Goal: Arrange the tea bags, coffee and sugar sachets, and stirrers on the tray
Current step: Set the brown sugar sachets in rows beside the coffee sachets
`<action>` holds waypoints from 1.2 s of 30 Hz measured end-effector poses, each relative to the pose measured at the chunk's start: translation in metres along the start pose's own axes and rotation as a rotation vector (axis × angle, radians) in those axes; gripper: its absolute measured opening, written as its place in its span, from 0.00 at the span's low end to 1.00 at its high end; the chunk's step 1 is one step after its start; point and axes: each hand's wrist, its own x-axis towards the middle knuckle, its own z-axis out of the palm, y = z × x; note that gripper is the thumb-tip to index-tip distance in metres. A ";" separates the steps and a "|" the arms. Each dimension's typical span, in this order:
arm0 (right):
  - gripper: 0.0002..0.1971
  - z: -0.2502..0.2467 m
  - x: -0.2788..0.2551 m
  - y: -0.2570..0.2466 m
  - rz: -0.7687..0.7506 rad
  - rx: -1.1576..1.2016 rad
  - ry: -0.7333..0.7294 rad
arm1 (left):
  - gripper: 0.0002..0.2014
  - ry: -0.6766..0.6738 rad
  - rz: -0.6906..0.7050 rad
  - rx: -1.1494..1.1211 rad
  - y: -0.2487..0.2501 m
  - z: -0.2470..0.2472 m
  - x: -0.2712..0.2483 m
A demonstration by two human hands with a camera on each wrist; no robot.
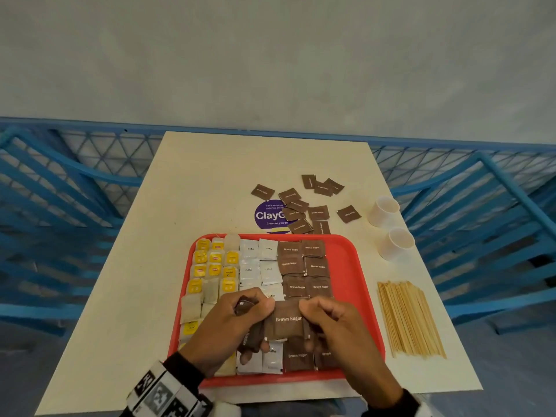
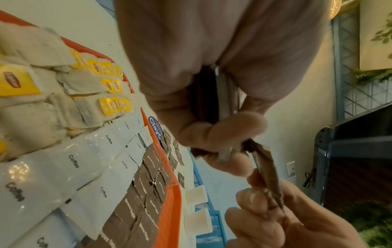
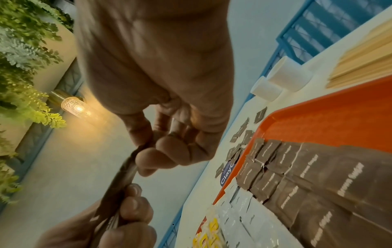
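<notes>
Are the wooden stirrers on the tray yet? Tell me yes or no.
No: in the head view the wooden stirrers lie in a bundle on the table, to the right of the red tray.

The tray [image 1: 358,275] sits on the worktop [image 1: 192,182] at its near middle; in it, tea bags [image 1: 210,266] fill the left, coffee sachets [image 1: 258,263] the middle, sugar sachets [image 1: 304,266] just right of those, its right strip bare; behind the tray lie loose sugar sachets [image 1: 301,206], partly over a sticker [image 1: 266,215]; right of the tray lie the stirrers [image 1: 409,320]; behind them, two cups [image 1: 388,227], one beyond the other; above the tray's near part, the left hand [image 1: 228,323] and right hand [image 1: 340,329] hold one sachet [image 1: 287,323] between them.
</notes>
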 end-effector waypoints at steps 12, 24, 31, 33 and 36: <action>0.24 0.004 -0.005 0.006 0.003 0.188 0.038 | 0.11 -0.089 0.012 -0.097 0.003 -0.003 -0.007; 0.12 -0.003 -0.006 0.016 0.086 0.100 -0.091 | 0.10 -0.083 -0.074 -0.135 -0.010 -0.006 -0.003; 0.06 -0.035 0.056 0.040 0.090 -0.130 0.133 | 0.17 0.148 -0.207 -0.066 -0.028 -0.017 0.000; 0.08 -0.046 0.085 0.046 0.063 -0.285 0.200 | 0.17 0.172 -0.245 -0.074 -0.032 -0.023 -0.004; 0.06 -0.046 0.119 0.056 0.117 -0.323 0.218 | 0.17 0.182 -0.267 -0.041 -0.033 -0.028 -0.008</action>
